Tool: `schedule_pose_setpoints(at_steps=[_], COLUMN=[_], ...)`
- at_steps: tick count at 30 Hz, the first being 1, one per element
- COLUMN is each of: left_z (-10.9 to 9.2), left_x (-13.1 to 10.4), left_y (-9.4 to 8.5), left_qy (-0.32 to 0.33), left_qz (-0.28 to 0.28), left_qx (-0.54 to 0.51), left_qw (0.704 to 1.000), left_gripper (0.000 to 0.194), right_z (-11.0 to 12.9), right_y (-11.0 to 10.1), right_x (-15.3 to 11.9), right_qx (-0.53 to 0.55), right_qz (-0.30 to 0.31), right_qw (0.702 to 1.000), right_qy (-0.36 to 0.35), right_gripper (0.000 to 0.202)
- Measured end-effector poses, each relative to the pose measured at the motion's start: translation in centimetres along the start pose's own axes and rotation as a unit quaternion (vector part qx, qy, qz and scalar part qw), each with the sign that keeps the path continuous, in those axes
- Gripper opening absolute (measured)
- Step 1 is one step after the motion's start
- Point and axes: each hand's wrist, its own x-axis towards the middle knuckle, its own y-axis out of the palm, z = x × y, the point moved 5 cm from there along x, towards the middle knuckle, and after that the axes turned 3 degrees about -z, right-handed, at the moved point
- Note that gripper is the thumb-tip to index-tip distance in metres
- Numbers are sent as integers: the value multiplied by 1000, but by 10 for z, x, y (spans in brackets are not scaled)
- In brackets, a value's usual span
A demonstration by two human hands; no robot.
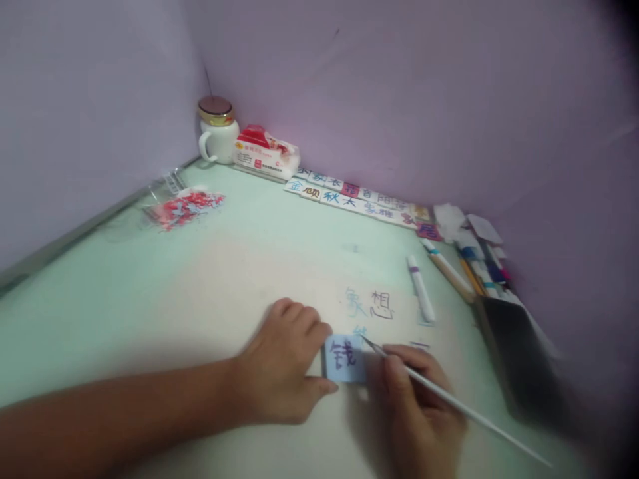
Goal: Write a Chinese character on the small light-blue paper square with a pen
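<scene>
Right grip [424,409]: closed on the thin brush [456,399], near its tip; light pressure should give better control.
Left grip [282,366]: thumb and fingers hold the blue card [344,374] at its left edge; best steady, clear of the purple character [343,354].
Blue card: face up on the counter [114,313], between both grips.
Brush tip [368,340]: by the card's upper right corner; short strokes suit.
White marker [422,289]: beyond the right grip.

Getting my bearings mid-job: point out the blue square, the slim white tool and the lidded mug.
Blue square [343,359]: head view, its marked face.
Slim white tool [449,397]: head view, along its shaft.
Lidded mug [223,142]: head view, its white body.
</scene>
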Motion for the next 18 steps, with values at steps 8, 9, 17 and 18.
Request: schedule_pose_setpoints(at_steps=[8,9,17,18], left_z=[0,1,-1,-2], left_x=[-1,-1,-1,-2], left_y=[1,1,-1,-2], left_qy=[3,5,0,0], left_qz=[-2,-2,-8,-13], left_qx=[-21,-23,-38,-39], left_qw=[1000,1000,999,999], left_gripper=[37,37,36,36], right_z=[-14,-12,4,6], right_y=[2,3,8,9], right_x=[-5,-6,-12,-13], right_qx=[116,121,69,68], right_qz=[-7,-8,-27,-27], right_qw=[988,986,993,995], right_qy=[106,118,91,74], right_gripper=[23,23,27,29])
